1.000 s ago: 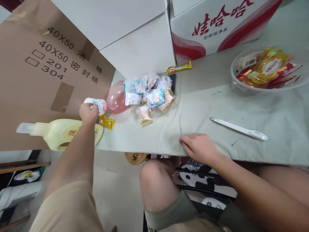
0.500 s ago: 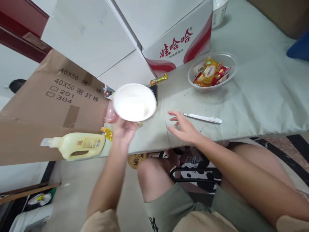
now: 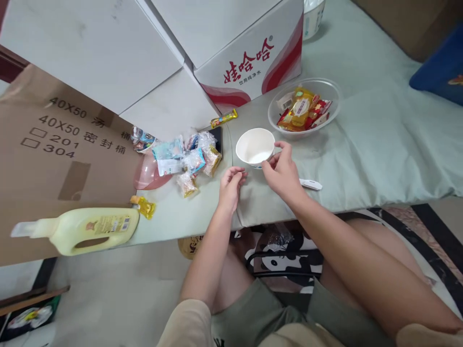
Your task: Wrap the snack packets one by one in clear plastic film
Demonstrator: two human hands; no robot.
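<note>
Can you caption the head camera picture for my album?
Right hand at a white paper bowl, left hand nearby, wrapped snacks in a clear plastic bowl.

Round white bowl (image 3: 255, 145), mouth up

Home-like setting: snack packets (image 3: 194, 160), cloth-covered table (image 3: 376, 125)

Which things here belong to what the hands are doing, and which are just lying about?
In use, it seems:
white bowl
right hand, at its side
left hand, close by

Lying about, it seems:
yellow bottle
wrapped snacks
filled clear bowl
white box
partly hidden white tool
</note>
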